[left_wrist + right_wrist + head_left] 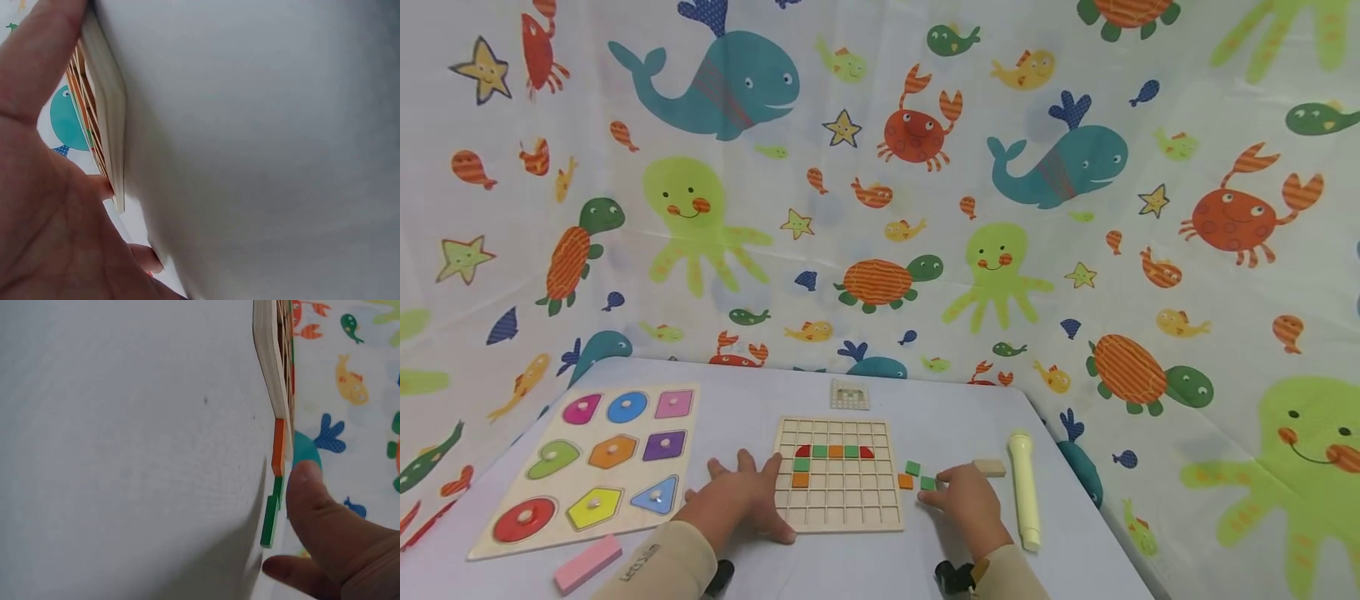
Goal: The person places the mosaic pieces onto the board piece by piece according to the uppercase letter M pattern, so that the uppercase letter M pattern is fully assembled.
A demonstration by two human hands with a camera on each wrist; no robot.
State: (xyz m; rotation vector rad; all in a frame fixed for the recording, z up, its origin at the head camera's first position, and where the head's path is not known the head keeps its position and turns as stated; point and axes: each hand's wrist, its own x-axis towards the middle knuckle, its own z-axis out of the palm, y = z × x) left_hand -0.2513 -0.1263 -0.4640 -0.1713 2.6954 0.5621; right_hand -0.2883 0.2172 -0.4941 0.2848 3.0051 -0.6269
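Observation:
A wooden grid board (838, 510) lies in the middle of the table, with a row of red, green and orange tiles in its upper cells. My left hand (747, 493) rests flat on the table, fingers straight against the board's left edge (109, 125). Just right of the board lie an orange tile (906, 481) and two green tiles. My right hand (942, 487) pinches the nearer green tile (928, 482) between thumb and forefinger. In the right wrist view that green tile (270, 519) lies flat beside the orange tile (278, 447).
A shape puzzle board (591, 467) lies at the left, with a pink block (587, 562) in front of it. A wooden block (988, 467) and a cream flashlight (1024, 487) lie at the right. A small card (850, 394) sits behind the grid board.

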